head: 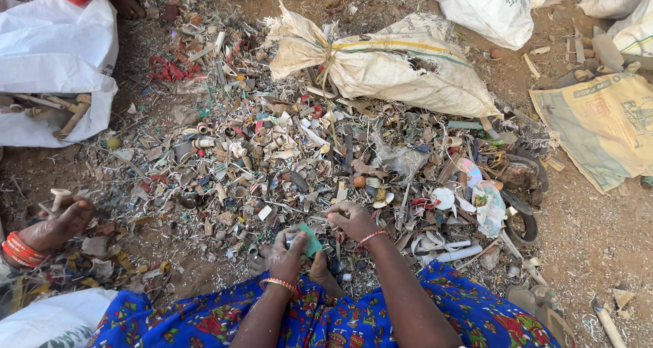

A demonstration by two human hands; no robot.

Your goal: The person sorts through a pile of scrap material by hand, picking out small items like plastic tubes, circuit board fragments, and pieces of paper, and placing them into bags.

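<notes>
Ground: bare brown dirt (pixel 598 246), outdoors, in sunlight. I see no table; all work is on the ground. A wide scrap heap (pixel 292 164) covers the middle: broken plastic bits, short tubes, caps, white shards, red and green fragments, all mixed.

Sacks and bags, by place:
- Centre top: a tied sack (pixel 388 65), cream woven cloth with a yellow and green stripe, lying on its side at the far edge of the heap, neck bunched to the left.
- Left edge: an open white bag (pixel 58 55) holding tan tubes and sticks.
- Top right: a white sack (pixel 490 8) with green printing; more white sacks just beside it in the corner.
- Right: a flat sack (pixel 598 127), tan and pale green with red-brown printing, spread on the dirt.
- Bottom left corner: a white bag corner (pixel 47 321), printing partly cut off.

Hands: my left hand (pixel 287 253), gold bangle at the wrist, is closed on a small green plastic piece (pixel 311 239), held just above the near edge of the heap. My right hand (pixel 352 219), thin red bangle, has its fingers curled down into the scrap; I cannot tell whether they hold anything. The two hands are near each other. My lap below is covered in blue patterned cloth (pixel 469 314).

Another person's foot (pixel 64 222), red bangles at the ankle, rests at the left rim of the heap.
</notes>
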